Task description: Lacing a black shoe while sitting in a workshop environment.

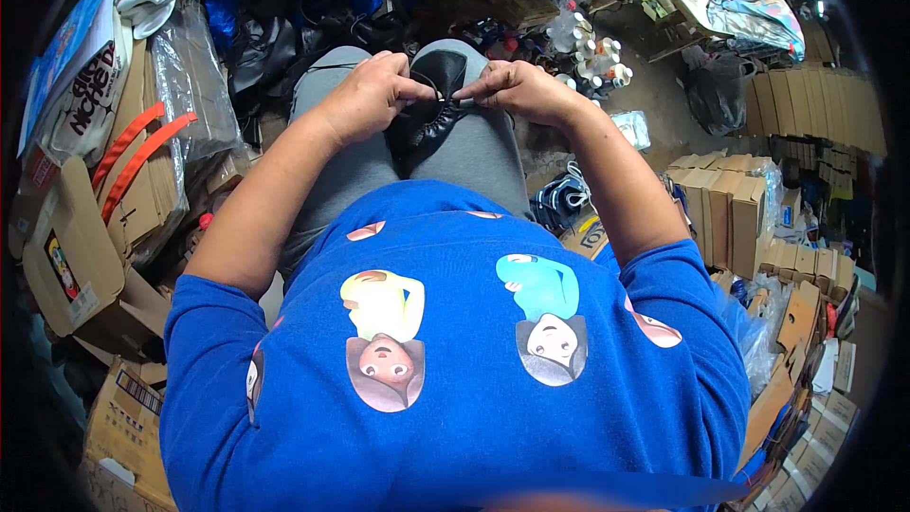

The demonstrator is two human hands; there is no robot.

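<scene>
Shoe (417, 136) lies between left hand (374, 87) and right hand (521, 92), both pinching its laces (440, 114).

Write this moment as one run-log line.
left hand: fingertips at black laced shoe | right hand: fingertips at same shoe | shoe: over lap, grey trousers

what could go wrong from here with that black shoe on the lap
The black shoe rests across gray-trousered legs, so it might slide off if a knee shifts.
The left hand and right hand work close together at its lacing, so one could get in the other's way.
If it fell rightward, it might knock the white-capped bottles.
</scene>
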